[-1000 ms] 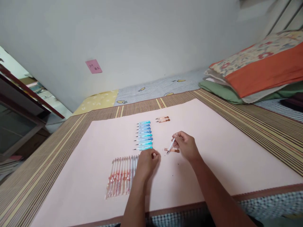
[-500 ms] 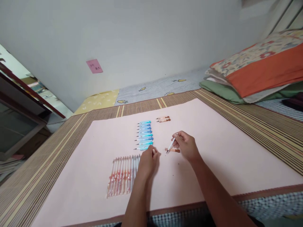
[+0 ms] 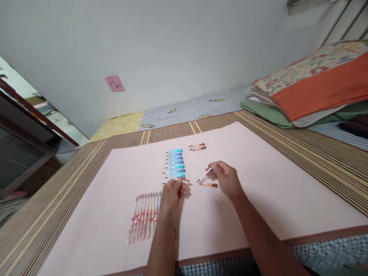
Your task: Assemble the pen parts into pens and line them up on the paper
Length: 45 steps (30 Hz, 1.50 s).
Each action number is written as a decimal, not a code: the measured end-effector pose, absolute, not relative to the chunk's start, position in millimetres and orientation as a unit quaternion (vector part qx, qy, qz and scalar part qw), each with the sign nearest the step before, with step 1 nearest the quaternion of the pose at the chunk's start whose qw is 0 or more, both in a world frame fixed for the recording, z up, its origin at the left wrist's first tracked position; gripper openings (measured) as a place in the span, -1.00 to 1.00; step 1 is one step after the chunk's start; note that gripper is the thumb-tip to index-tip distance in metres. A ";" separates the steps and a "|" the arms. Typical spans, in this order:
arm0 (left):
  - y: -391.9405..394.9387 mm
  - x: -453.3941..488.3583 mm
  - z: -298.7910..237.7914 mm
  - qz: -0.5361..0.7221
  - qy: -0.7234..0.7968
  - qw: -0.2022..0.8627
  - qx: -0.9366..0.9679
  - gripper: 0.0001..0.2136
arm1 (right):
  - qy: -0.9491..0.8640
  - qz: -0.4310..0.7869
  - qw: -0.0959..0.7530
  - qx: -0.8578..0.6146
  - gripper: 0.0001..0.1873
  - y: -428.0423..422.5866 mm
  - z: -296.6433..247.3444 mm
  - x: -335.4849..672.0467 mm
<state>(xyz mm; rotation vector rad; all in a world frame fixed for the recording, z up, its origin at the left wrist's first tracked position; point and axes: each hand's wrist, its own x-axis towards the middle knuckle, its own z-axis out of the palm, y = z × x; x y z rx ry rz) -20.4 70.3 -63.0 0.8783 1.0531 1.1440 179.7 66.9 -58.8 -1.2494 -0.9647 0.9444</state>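
My right hand (image 3: 225, 178) pinches a thin white pen refill (image 3: 204, 175) whose dark tip points left. Just below it an orange-brown pen part (image 3: 208, 184) lies on the pink sheet (image 3: 258, 191). My left hand (image 3: 171, 193) is closed on a pale pen barrel (image 3: 179, 179), held level at the near end of a row of several blue pens (image 3: 175, 164). A row of several clear pink pens (image 3: 145, 214) lies to the left of my left wrist. Two more orange-brown pen parts (image 3: 197, 147) lie beyond the blue row.
The pink sheet lies on a striped woven mat (image 3: 322, 157). Folded bedding and an orange pillow (image 3: 316, 88) are stacked at the right. A pink sticky note (image 3: 114, 83) is on the wall. A dark wooden frame (image 3: 25, 130) stands at the left.
My left hand has lifted a pale pen barrel from the near end of the rows and moved slightly left. My right hand raised the refill a little off the orange-brown part.
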 end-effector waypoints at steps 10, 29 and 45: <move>66.4 -23.8 -45.7 0.489 0.299 0.806 0.147 -0.93 | -0.384 0.454 0.654 -0.468 -0.63 62.3 -44.7 174.3; 54.1 -23.6 -32.6 0.498 0.093 0.861 0.028 -0.93 | -0.603 0.235 0.628 -0.431 -0.83 4.5 24.8 134.6; 54.9 -24.0 -36.2 0.513 0.081 0.855 0.023 -0.94 | -0.676 0.154 0.618 -0.370 -0.73 2.1 18.0 125.2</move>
